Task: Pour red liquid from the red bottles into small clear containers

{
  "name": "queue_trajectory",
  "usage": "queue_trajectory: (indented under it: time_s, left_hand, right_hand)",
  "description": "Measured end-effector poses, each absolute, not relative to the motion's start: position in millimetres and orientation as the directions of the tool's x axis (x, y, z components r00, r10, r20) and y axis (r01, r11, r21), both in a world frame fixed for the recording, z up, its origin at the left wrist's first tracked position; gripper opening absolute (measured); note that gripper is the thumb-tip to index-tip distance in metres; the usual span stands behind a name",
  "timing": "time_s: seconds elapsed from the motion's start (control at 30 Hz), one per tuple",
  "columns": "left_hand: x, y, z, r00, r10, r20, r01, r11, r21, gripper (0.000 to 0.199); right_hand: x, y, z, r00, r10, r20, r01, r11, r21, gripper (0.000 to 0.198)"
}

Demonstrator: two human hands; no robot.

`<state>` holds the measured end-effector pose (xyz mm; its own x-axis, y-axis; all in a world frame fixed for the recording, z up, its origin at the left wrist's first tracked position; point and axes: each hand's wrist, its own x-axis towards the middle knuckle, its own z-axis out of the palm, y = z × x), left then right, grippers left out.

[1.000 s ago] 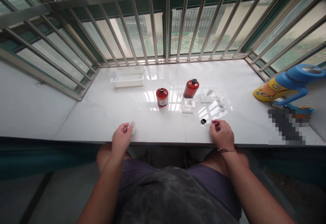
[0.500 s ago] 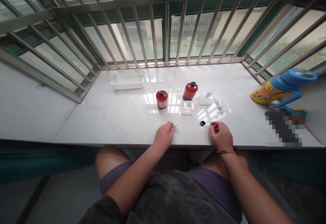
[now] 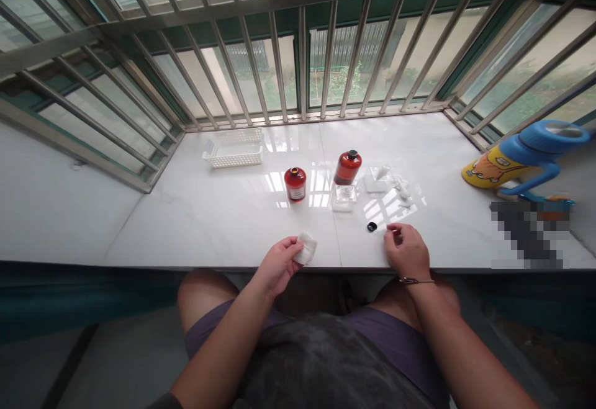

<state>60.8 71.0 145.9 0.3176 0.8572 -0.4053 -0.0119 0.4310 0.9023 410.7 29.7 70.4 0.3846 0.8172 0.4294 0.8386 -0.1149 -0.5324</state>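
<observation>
Between the thumb and fingers of my left hand [image 3: 280, 264] is a thin white pad [image 3: 306, 249], its flat face turned up near the counter's front edge. My right hand [image 3: 407, 251] rests on the counter with its fingers curled in; what they hold, if anything, is hidden. A small black cap [image 3: 372, 226] lies just left of it. Farther back stands a red bottle [image 3: 295, 184] with a label and an uncapped neck. Another red bottle [image 3: 348, 167], with a black top, stands to its right. In front of that one sits a small clear box [image 3: 344, 198].
Right of the bottles lie a clear packet [image 3: 376, 182] and several small white pieces [image 3: 401, 190]. At the back left is a white perforated basket [image 3: 234, 158]. A blue and yellow flask [image 3: 505, 159] stands at the far right, behind a blurred dark object [image 3: 528, 232]. Metal bars [image 3: 302, 61] edge the back.
My left hand has moved left and toward me and turned, so the white pad now shows its flat face instead of its edge. My right hand stays almost still.
</observation>
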Motion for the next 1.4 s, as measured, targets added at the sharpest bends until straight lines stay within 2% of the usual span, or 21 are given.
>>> queue_trajectory:
  time_s: [0.1, 0.2, 0.33, 0.4, 0.47, 0.53, 0.6, 0.73, 0.83, 0.93, 1.07, 1.13, 1.23, 1.4]
  left_hand:
    - [24.2, 78.1, 151.9, 0.184, 0.886, -0.425, -0.06, 0.441, 0.895, 0.047]
    - [-12.2, 84.8, 152.2, 0.018, 0.914, -0.406, -0.021, 0.406, 0.913, 0.053]
    - [-67.9, 99.0, 152.4, -0.286, 0.915, -0.285, 0.2, 0.348, 0.916, 0.059]
    - [-95.0, 107.8, 155.6, -0.401, 0.898, -0.18, 0.36, 0.335, 0.87, 0.051]
    - [-115.4, 115.8, 159.9, -0.445, 0.889, -0.11, 0.484, 0.342, 0.805, 0.043]
    - [-126.1, 121.6, 163.0, -0.424, 0.9, -0.101, 0.558, 0.348, 0.754, 0.041]
    - [-126.8, 124.2, 163.4, -0.336, 0.937, -0.092, 0.662, 0.305, 0.685, 0.043]
    - [-107.6, 121.8, 157.9, -0.089, 0.996, 0.031, 0.845, 0.059, 0.531, 0.047]
    - [-81.4, 117.5, 155.0, -0.005, 0.998, 0.07, 0.811, -0.037, 0.583, 0.04]
    - [-48.4, 112.2, 156.5, 0.054, 0.998, 0.019, 0.701, -0.051, 0.712, 0.036]
    - [-5.5, 103.9, 160.0, 0.241, 0.97, -0.018, 0.514, -0.111, 0.851, 0.047]
    - [10.7, 103.9, 159.8, 0.3, 0.954, 0.01, 0.494, -0.164, 0.854, 0.042]
    - [27.9, 116.9, 158.6, 0.277, 0.956, 0.096, 0.483, -0.225, 0.846, 0.042]
    - [51.6, 171.1, 164.3, 0.161, 0.974, 0.162, 0.553, -0.225, 0.802, 0.069]
  right_hand:
    - [411.9, 29.5, 67.5, 0.384, 0.811, 0.442, 0.845, -0.114, -0.523, 0.017]
    - [412.9, 29.3, 65.1, 0.383, 0.807, 0.45, 0.85, -0.116, -0.514, 0.016]
    - [412.9, 29.5, 65.6, 0.375, 0.814, 0.443, 0.85, -0.111, -0.515, 0.016]
    - [412.6, 29.7, 66.7, 0.368, 0.817, 0.444, 0.85, -0.102, -0.517, 0.016]
    - [412.2, 29.9, 67.5, 0.363, 0.818, 0.447, 0.85, -0.094, -0.519, 0.016]
    - [411.8, 30.1, 67.9, 0.362, 0.817, 0.449, 0.849, -0.09, -0.52, 0.016]
    - [411.4, 30.2, 67.9, 0.36, 0.818, 0.448, 0.851, -0.091, -0.517, 0.016]
    - [411.4, 30.5, 67.0, 0.361, 0.822, 0.44, 0.853, -0.1, -0.512, 0.017]
    - [412.3, 30.8, 66.9, 0.349, 0.833, 0.429, 0.856, -0.097, -0.508, 0.022]
    - [412.2, 32.2, 68.8, 0.305, 0.861, 0.406, 0.864, -0.071, -0.498, 0.03]
    - [405.8, 38.8, 74.0, 0.247, 0.912, 0.328, 0.889, -0.078, -0.452, 0.047]
    - [400.4, 44.3, 76.5, 0.248, 0.925, 0.287, 0.885, -0.096, -0.455, 0.046]
    - [391.9, 51.9, 79.1, 0.266, 0.923, 0.278, 0.858, -0.095, -0.506, 0.03]
    - [375.8, 49.0, 85.5, 0.271, 0.924, 0.269, 0.795, -0.057, -0.604, 0.028]
